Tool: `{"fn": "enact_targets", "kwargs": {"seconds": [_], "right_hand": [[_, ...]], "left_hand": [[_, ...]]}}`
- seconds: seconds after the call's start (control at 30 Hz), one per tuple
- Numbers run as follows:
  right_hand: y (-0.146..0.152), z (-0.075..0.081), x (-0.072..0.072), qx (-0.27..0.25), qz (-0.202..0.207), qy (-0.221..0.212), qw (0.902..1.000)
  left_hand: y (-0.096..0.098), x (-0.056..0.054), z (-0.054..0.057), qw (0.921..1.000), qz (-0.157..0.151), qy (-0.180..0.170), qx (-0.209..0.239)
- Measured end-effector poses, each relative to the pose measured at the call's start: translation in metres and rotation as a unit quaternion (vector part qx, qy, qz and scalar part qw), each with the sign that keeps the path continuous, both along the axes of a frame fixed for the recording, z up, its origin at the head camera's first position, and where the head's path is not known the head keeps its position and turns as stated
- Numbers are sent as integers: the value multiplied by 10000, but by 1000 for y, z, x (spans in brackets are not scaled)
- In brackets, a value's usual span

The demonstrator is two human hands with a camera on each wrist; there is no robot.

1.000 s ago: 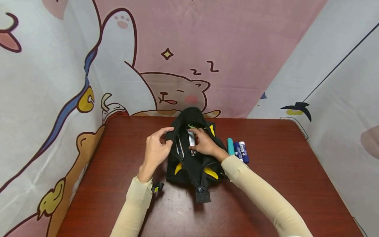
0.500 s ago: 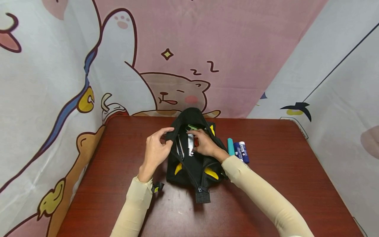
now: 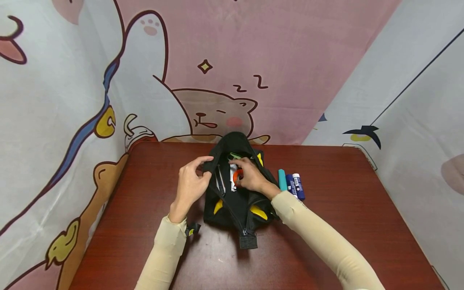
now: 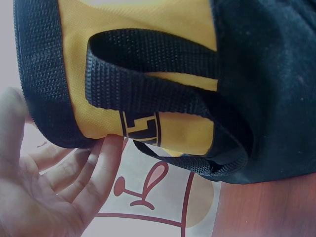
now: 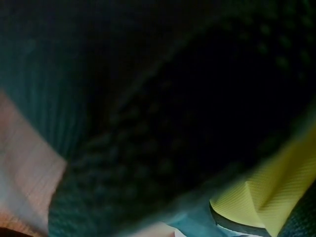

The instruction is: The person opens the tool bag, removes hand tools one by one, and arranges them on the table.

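A black bag (image 3: 232, 217) with yellow patches lies unzipped on the table. My left hand (image 3: 192, 181) pinches the left edge of its opening between thumb and fingers; in the left wrist view that hand's fingers (image 4: 106, 163) are at the bag's yellow and black side, beside a webbing strap (image 4: 153, 91). My right hand (image 3: 250, 175) reaches into the opening, with thumb and fingers curled round an orange ring-shaped thing (image 3: 237, 177). A silver, flat, long object (image 3: 233, 187) lies under it in the bag. Dark, blurred fabric fills most of the right wrist view.
To the right of the bag lie a teal stick-shaped object (image 3: 282, 179) and two blue tubes (image 3: 299, 186), one with a white cap. Something green (image 3: 235, 155) shows deep inside the bag. A printed cloth (image 3: 290, 80) hangs behind the brown table (image 3: 344, 225).
The silver object has slipped a little lower, away from my right fingers. The orange thing has come into sight between thumb and fingers. My left hand stays on the bag's edge.
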State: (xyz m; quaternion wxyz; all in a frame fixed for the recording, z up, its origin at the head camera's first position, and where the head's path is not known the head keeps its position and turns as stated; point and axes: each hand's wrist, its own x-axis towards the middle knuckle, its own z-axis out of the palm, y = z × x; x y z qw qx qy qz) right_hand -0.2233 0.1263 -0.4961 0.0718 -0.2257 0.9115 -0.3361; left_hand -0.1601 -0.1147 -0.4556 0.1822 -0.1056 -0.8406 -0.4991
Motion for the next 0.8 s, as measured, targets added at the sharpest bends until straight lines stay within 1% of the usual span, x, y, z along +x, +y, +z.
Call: {"fn": "enact_targets", "kwargs": {"seconds": [0.17, 0.33, 0.57, 0.8], "right_hand": [[0, 1, 2, 271, 34, 75, 9996], [2, 4, 3, 523, 100, 13, 9986], [5, 1, 3, 646, -80, -254, 9976], [4, 0, 2, 634, -90, -256, 9976]], "left_hand": [[0, 0, 0, 10000, -11, 10, -1], [1, 0, 0, 10000, -2, -8, 8], [0, 1, 1, 10000, 5, -56, 29], [0, 1, 1, 10000, 7, -64, 28]]}}
